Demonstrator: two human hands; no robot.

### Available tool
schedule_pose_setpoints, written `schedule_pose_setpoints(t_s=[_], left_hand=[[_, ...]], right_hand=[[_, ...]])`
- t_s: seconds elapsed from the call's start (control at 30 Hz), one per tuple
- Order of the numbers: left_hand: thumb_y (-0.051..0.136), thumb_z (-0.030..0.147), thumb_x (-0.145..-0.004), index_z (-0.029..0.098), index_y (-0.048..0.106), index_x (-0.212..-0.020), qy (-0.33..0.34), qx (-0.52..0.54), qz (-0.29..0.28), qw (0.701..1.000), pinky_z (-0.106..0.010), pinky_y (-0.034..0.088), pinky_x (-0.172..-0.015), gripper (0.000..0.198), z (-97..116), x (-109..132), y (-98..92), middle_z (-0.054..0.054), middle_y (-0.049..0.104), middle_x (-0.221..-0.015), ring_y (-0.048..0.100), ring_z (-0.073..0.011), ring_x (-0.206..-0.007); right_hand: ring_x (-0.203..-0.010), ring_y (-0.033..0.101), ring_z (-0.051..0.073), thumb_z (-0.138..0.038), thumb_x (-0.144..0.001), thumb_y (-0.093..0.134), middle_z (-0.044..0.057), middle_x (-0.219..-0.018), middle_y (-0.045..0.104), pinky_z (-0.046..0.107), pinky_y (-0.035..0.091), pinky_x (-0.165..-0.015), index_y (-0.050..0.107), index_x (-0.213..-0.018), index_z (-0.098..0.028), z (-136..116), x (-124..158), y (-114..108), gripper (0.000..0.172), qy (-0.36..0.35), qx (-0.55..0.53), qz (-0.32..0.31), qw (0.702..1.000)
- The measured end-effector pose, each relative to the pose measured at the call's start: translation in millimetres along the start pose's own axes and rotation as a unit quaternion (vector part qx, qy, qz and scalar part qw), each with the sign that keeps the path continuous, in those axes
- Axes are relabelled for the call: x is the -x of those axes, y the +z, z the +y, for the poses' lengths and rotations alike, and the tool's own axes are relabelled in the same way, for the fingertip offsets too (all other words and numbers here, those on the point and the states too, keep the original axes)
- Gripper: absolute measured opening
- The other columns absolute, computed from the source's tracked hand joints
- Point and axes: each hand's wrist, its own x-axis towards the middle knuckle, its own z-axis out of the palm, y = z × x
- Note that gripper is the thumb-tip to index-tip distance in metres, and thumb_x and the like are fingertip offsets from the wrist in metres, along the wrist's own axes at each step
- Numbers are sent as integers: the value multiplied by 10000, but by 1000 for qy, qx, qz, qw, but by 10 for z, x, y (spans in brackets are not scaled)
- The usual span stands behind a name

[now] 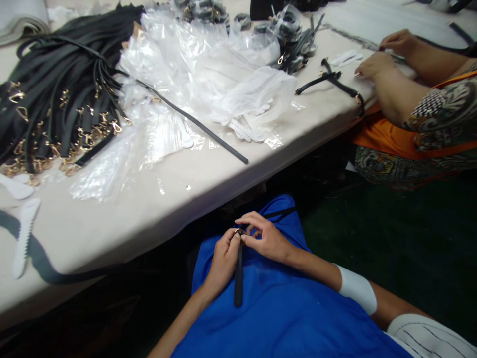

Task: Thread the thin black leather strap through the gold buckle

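Note:
Above the blue cloth (257, 308) on my lap, my left hand (223, 256) is closed round a black strap (238, 286). One end of the strap hangs below my fingers. At the upper end, a small gold-coloured metal piece (238, 231) shows between both hands, partly hidden by the fingers. My right hand (268, 238) pinches that same end from the right, thumb against the strap, with its other fingers curved above. A large bundle of black straps (74, 64) with gold-coloured clasps lies on the table to the far left.
The table (175, 199) stands in front of my lap. Clear plastic bags (194, 69), one long strap across them, and white toothed strips (26, 238) lie on it. Coiled straps (286, 30) sit at the back. Another person's hands (383, 57) work at the right near short straps (343, 84).

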Motion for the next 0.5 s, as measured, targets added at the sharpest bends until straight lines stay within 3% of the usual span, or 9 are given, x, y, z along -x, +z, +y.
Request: schedule_pose_setpoints(t_s=[0.1, 0.17, 0.3, 0.5], left_hand=[[444, 402, -940, 149, 618, -956, -15, 60, 5, 998, -283, 445, -746, 308, 1, -67, -55, -27, 616, -834, 560, -175, -785], [448, 410, -943, 144, 627, -978, -18, 80, 4, 997, -281, 449, -782, 323, 9, -61, -80, -34, 636, -869, 570, -175, -820], [475, 407, -931, 151, 632, -1049, -20, 85, 10, 996, -263, 458, -780, 323, 31, -34, -76, -41, 662, -950, 581, -175, -861], [510, 343, -905, 164, 662, -1040, 19, 47, 6, 999, -312, 491, -866, 271, 52, -60, 5, -61, 697, -1005, 628, -206, -929]], right_hand=[[-1070, 546, 212, -132, -863, 568, 97, -1279, 513, 379, 500, -908, 614, -1236, -243, 8, 55, 20, 392, -169, 173, 87, 966], [-1140, 513, 226, -79, -875, 527, 108, -1252, 534, 408, 478, -973, 598, -1249, -235, 7, 107, 38, 412, -229, 234, 84, 941], [-1139, 517, 250, -101, -869, 569, 144, -1210, 561, 430, 497, -970, 533, -1295, -173, 1, 143, 69, 434, -280, 287, 54, 914], [-993, 587, 231, -47, -884, 523, 143, -1054, 622, 379, 557, -842, 544, -1255, -165, 34, 143, 47, 389, -335, 289, 114, 889]])
